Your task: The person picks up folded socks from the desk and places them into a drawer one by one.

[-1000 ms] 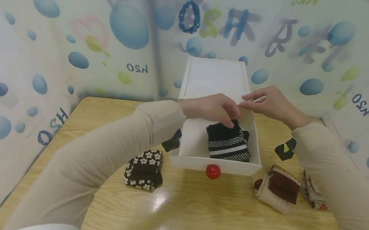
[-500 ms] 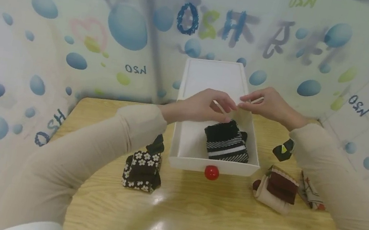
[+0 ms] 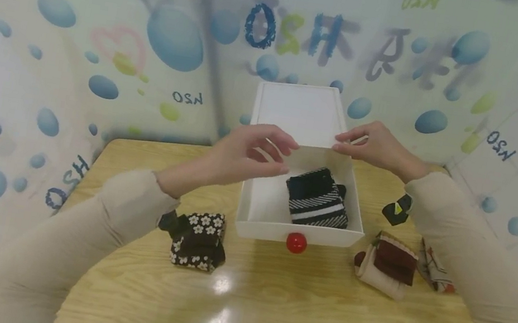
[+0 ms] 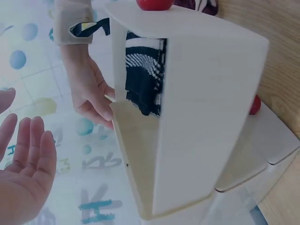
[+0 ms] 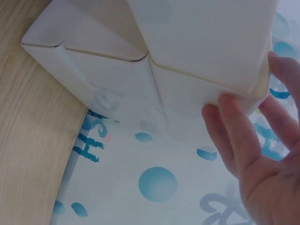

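Note:
A white drawer cabinet (image 3: 299,112) stands at the back of the table with its top drawer (image 3: 259,204) pulled out by a red knob side. Inside the drawer lies a folded pair of black-and-white striped socks (image 3: 318,198). My left hand (image 3: 240,153) hovers over the drawer's left side, fingers loosely bent and holding nothing; the left wrist view shows that palm (image 4: 26,178) apart from the cabinet. With fingers and thumb around its right edge, my right hand (image 3: 375,146) holds the cabinet near its front corner. In the right wrist view its fingers (image 5: 239,126) touch the white wall.
Flower-patterned socks (image 3: 203,240) lie left of the drawer. Folded beige and maroon socks (image 3: 387,264) sit to the right, beside a patterned grey pair (image 3: 435,268). The red knob (image 3: 296,242) sticks out at the drawer front. A printed curtain (image 3: 166,39) hangs behind the table.
My left hand has drawn back to the left, away from the striped socks, which stay in the drawer. My right hand keeps its place at the cabinet's edge.

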`<state>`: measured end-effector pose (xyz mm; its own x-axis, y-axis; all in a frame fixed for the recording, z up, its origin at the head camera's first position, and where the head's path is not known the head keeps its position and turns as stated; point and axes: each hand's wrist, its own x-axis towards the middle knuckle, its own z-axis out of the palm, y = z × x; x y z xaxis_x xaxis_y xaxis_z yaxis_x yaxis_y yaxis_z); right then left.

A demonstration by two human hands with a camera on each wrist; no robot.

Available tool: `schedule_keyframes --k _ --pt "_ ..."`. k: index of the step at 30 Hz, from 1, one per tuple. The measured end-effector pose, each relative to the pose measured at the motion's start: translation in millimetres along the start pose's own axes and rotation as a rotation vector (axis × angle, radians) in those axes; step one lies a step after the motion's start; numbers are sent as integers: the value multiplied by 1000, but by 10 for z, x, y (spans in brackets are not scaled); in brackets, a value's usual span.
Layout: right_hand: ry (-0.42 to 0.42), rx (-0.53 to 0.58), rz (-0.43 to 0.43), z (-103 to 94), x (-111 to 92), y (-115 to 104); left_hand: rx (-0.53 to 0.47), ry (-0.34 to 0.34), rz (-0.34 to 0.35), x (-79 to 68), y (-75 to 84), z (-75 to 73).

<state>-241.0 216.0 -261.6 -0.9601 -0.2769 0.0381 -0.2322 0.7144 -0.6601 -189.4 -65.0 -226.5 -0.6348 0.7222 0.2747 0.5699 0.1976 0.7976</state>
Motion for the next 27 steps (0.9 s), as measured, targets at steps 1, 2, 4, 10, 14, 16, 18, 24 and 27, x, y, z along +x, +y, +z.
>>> schedule_keyframes --k 1,2,4,10,14,16,18,24,27 --pt "2 -1 0 -3 -3 3 -10 5 -5 -41 -12 -13" --pt "5 -8 -1 -4 -6 5 -15 11 -8 -81 -34 -25" --pt "7 -7 -2 -2 -14 2 -15 22 -22 -167 -83 -46" --pt "6 9 1 11 -10 -9 20 94 -46 -413 -258 -156" --pt "8 5 4 -1 -16 -22 30 130 -87 -558 -334 -250" --pt "9 4 6 -1 -11 -17 37 130 -118 -635 -383 -282" --pt "10 8 5 -1 -4 -11 41 126 -149 -712 -446 -304" --pt "16 12 0 -2 -3 0 80 134 -216 -883 -695 -344" --pt "11 19 6 2 -10 5 99 152 -251 -940 -861 -369"
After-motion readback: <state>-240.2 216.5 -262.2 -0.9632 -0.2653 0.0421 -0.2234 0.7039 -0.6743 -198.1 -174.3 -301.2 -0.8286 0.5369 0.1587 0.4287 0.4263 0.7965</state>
